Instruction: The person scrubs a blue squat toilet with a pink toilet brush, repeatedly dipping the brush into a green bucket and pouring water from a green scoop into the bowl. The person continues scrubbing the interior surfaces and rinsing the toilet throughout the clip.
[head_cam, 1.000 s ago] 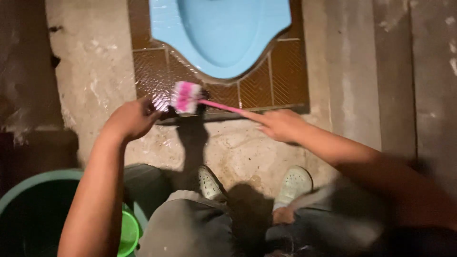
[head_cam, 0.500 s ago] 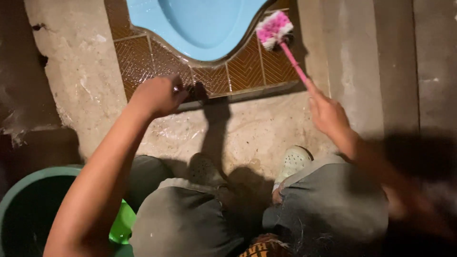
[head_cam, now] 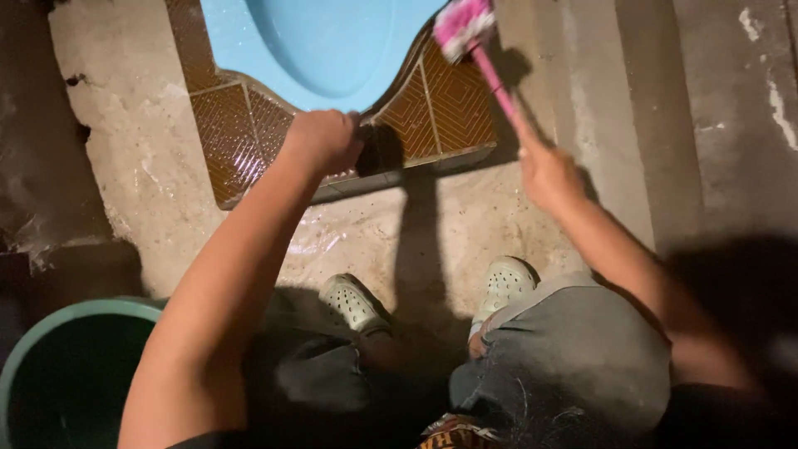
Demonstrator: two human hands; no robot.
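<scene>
Squatting at the bottom of the frame, the person shows grey trousers (head_cam: 573, 349) and two pale clogs (head_cam: 353, 301) planted on the wet concrete floor (head_cam: 432, 233). A green tub (head_cam: 50, 333) sits in the lower left corner.

Higher up, the two hands are well apart. The left hand (head_cam: 326, 140) is closed into a fist at the front edge of the brown tiles (head_cam: 233, 133) — something dark shows just beside its knuckles, but whether it is gripped I cannot tell. The right hand (head_cam: 544, 173), in the upper right of centre, is wrapped around the pink handle of a brush (head_cam: 478, 46).

The handle slants up and left from that hand. Its pink-and-white bristle head lies at the top edge of the frame, against the tiles at the right rim of the blue squat pan (head_cam: 324, 50), which fills the upper middle.
</scene>
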